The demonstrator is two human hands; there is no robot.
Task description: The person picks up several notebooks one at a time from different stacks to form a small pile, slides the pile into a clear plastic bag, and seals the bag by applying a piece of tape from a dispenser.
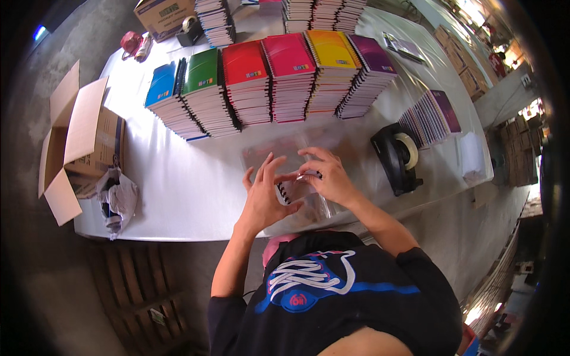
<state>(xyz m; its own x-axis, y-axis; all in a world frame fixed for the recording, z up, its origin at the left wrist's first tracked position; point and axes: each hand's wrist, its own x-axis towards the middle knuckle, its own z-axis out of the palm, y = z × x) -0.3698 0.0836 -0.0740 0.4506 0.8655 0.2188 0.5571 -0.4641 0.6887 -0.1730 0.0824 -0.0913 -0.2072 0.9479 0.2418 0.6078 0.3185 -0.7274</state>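
Observation:
Just in front of me, both hands are around a spiral notebook (300, 191) with black coils, mostly hidden by my fingers; I cannot tell if it is one or a small pile. My left hand (265, 193) curves round its left side, thumb near me and fingers bent on the far side. My right hand (328, 177) grips its upper right corner with bent fingers. A clear plastic bag (261, 151) lies under and around the notebook, its edges spreading on the white table (178, 207).
Tall piles of spiral notebooks in blue, green, red (244, 62), pink, yellow and purple stand beyond my hands. A black tape dispenser (395, 166) and a purple notebook stack (436, 118) are at right. An open carton (95, 136) and a crumpled plastic bag (117, 196) are at left.

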